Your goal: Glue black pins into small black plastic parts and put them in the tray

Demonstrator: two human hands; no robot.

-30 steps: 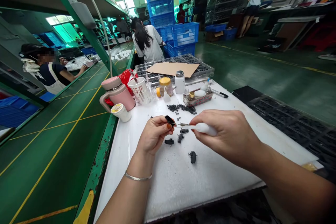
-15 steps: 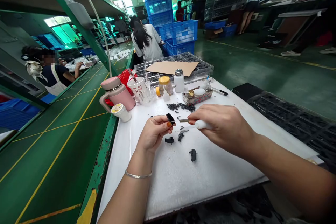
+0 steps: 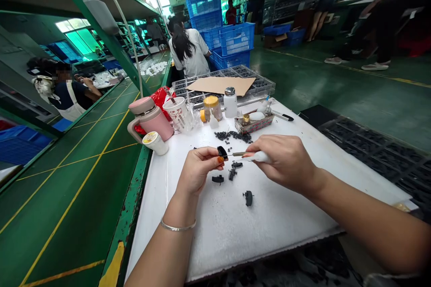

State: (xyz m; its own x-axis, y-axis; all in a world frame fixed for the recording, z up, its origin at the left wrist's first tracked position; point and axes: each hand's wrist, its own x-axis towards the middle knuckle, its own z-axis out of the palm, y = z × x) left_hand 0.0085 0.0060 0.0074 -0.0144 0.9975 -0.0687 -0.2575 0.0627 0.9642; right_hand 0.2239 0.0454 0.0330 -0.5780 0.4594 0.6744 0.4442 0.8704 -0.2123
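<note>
My left hand (image 3: pixel 195 168) pinches a small curved black plastic part (image 3: pixel 222 152) between thumb and fingers above the white work board (image 3: pixel 215 237). In my right hand (image 3: pixel 291 161) are a white squeeze bottle (image 3: pixel 261 157) with a narrow nozzle and a thin metal-tipped tool (image 3: pixel 238 154). The tool's fine tip points left and meets or nearly meets the black part; I cannot tell which. Below the hands lie several similar black parts, one nearest me (image 3: pixel 248 198) and another to the left (image 3: pixel 217 179). A pile of tiny black pieces (image 3: pixel 232 136) lies beyond.
Along the board's far side stand a pink mug (image 3: pixel 155 121), a plastic cup (image 3: pixel 178 114), a yellow-lidded jar (image 3: pixel 212 106), a white bottle (image 3: pixel 230 103) and a small box (image 3: pixel 254 122). A green conveyor (image 3: pixel 67 197) runs at left. Other people work farther off.
The black part and the tool tip have shifted slightly right, with both hands close together as before. A black part under the tool shows more clearly. At back right, a person has moved left.
</note>
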